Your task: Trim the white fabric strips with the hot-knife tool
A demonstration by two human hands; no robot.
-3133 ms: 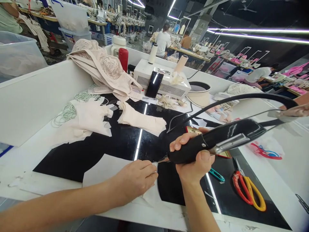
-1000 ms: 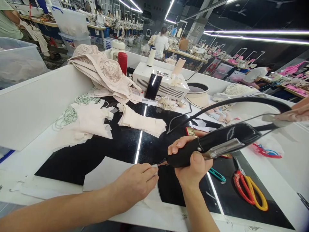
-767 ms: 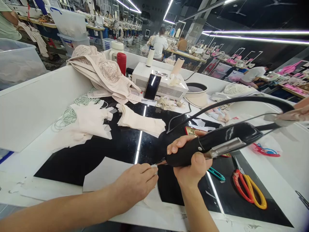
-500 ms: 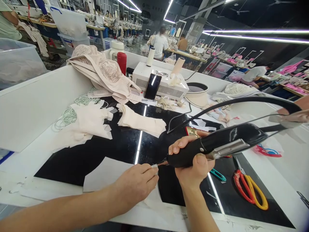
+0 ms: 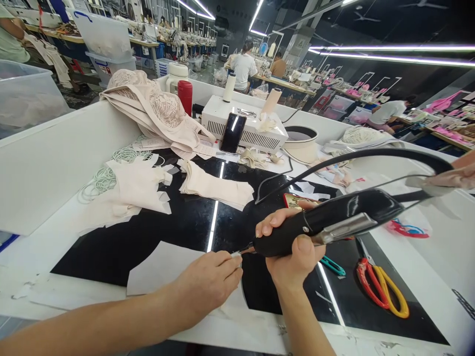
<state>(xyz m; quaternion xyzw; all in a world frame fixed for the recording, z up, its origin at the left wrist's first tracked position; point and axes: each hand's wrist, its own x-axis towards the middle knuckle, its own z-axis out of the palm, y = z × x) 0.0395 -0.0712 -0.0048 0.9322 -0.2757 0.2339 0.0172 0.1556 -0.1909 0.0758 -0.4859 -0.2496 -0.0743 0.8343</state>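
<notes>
My right hand (image 5: 293,247) is wrapped round a black handheld tool (image 5: 322,217) with a metal lever and a thin cable. The tool's narrow tip points left and meets a small pale piece (image 5: 236,254). That piece is pinched in the fingers of my left hand (image 5: 213,279); most of it is hidden. Under my left hand lies a white sheet (image 5: 159,267) on the black board (image 5: 193,227). Beyond my hands sits a stack of cream fabric strips (image 5: 217,187), with cream fabric pieces (image 5: 129,190) farther left.
Red-and-yellow scissors (image 5: 382,287) and a teal cutter (image 5: 333,265) lie right of my right hand. A black phone (image 5: 232,132) leans on a white vented box (image 5: 245,121). Beige lace garments (image 5: 152,109) and a red bottle (image 5: 185,98) stand behind. A black cable arches at the right.
The tool and my right hand have shifted very slightly left. My left hand keeps its pinch, and the whole view has moved a little.
</notes>
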